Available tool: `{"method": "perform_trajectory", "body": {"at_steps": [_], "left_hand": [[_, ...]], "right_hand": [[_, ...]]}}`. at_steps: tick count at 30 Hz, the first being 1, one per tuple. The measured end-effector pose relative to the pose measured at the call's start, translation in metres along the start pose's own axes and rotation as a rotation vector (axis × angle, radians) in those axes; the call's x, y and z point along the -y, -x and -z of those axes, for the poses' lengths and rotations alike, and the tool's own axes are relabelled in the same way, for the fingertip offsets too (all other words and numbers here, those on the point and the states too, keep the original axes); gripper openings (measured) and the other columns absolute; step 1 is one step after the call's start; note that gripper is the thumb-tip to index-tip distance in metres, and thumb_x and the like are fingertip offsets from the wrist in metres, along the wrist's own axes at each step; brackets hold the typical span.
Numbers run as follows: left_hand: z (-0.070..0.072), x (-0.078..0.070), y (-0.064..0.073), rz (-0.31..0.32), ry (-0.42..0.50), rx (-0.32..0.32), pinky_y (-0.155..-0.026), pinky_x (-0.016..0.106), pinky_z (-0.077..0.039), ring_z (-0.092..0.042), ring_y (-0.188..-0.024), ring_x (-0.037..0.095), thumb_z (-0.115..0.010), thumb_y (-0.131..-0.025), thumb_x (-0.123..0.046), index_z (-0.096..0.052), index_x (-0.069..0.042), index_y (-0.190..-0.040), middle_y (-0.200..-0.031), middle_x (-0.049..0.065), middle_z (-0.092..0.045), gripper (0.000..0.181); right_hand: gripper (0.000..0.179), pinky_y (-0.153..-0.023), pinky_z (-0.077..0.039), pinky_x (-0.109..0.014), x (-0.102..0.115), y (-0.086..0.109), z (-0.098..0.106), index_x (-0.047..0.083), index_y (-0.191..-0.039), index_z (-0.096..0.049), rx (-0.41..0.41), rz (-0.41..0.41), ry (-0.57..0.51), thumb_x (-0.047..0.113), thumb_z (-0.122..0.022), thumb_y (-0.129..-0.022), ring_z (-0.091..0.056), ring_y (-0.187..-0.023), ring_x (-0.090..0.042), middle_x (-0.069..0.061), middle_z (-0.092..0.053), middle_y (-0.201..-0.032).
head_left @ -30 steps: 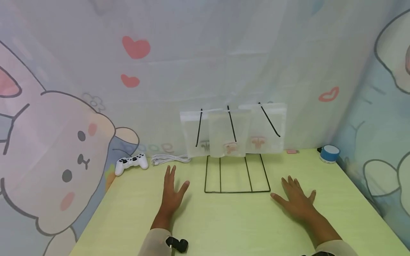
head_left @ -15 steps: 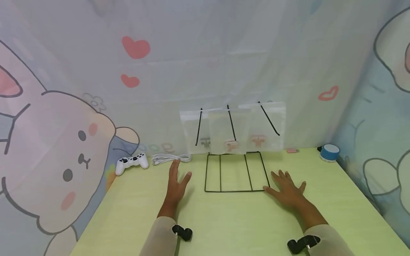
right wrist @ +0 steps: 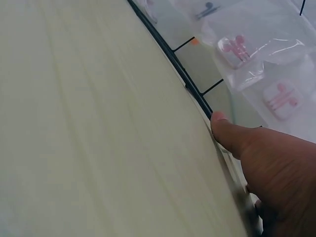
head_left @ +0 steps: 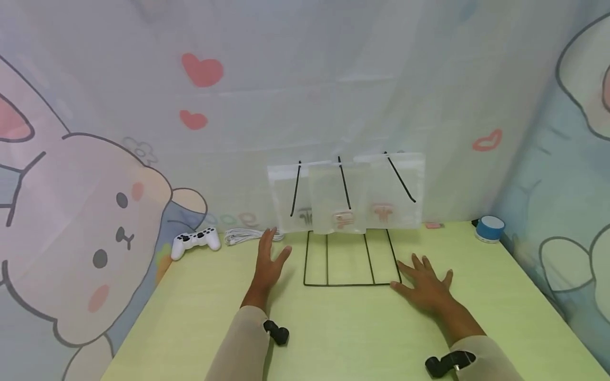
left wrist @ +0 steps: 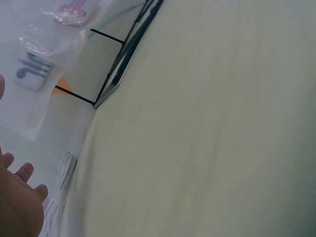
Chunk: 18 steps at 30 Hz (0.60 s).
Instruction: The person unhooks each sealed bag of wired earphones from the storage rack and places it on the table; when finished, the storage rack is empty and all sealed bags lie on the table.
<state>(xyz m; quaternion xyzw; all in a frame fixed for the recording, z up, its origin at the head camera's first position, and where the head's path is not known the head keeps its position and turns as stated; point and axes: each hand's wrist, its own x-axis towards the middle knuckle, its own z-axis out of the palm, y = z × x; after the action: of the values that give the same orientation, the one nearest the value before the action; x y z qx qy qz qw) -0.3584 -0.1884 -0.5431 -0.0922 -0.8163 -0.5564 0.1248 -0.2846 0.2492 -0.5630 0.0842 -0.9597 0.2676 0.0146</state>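
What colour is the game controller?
White with black details; the controller shows best in the head view.

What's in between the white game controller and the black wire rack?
A bundled white cable and the person's left grip are between the white game controller and the black wire rack. The head view shows that.

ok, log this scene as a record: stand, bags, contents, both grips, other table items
stand: black wire stand, base on table
bags: three translucent bags, hung on black prongs
contents: dark earphone-like item, left bag; pink earphone-like items, middle and right bags
left_hand: left grip, fingers extended, holding nothing
right_hand: right grip, spread at stand's near right corner; contact unclear
left_items: white controller, coiled white cable
right_items: blue-and-white round object, small pink item
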Motion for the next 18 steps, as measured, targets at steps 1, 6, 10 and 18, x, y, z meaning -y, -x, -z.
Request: {"method": "perform_trajectory", "body": {"at_steps": [1, 6, 10, 18], "left_hand": [[0.0, -0.002, -0.003, 0.001, -0.007, 0.013, -0.133, 0.073, -0.015, -0.008, -0.172, 0.041, -0.069, -0.108, -0.038, -0.032, -0.022, -0.174, -0.186, 0.01, -0.009, 0.076], [0.003, -0.014, -0.017, 0.013, 0.044, 0.024, -0.133, 0.074, -0.014, -0.006, -0.173, 0.041, -0.068, -0.11, -0.034, -0.042, -0.018, -0.168, -0.186, 0.007, -0.007, 0.066], [0.007, -0.023, -0.027, 0.031, 0.103, 0.03, -0.133, 0.074, -0.014, -0.006, -0.172, 0.042, -0.068, -0.11, -0.03, -0.05, -0.014, -0.163, -0.186, 0.005, -0.005, 0.058], [0.006, -0.039, -0.045, 0.065, 0.132, 0.044, -0.134, 0.07, -0.019, -0.011, -0.171, 0.042, -0.073, -0.107, -0.032, -0.059, -0.02, -0.157, -0.185, 0.001, -0.014, 0.053]], "right_hand": [[0.081, -0.11, 0.014, -0.096, -0.001, 0.0, 0.0, 0.018, -0.167, -0.047, -0.001, -0.003, 0.003, 0.067, -0.062, -0.104, -0.01, -0.166, -0.059, -0.03, -0.02, -0.179], [0.081, -0.11, 0.013, -0.096, -0.004, -0.003, -0.002, 0.019, -0.167, -0.046, -0.007, 0.012, -0.004, 0.066, -0.063, -0.103, -0.01, -0.165, -0.059, -0.03, -0.021, -0.179], [0.082, -0.11, 0.014, -0.096, -0.004, -0.004, -0.005, 0.021, -0.167, -0.047, 0.006, 0.011, -0.005, 0.068, -0.062, -0.103, -0.009, -0.166, -0.059, -0.03, -0.021, -0.179], [0.078, -0.11, 0.013, -0.096, -0.003, 0.001, -0.001, 0.021, -0.165, -0.05, -0.009, 0.007, -0.006, 0.065, -0.064, -0.103, -0.011, -0.165, -0.059, -0.03, -0.022, -0.178]]}}
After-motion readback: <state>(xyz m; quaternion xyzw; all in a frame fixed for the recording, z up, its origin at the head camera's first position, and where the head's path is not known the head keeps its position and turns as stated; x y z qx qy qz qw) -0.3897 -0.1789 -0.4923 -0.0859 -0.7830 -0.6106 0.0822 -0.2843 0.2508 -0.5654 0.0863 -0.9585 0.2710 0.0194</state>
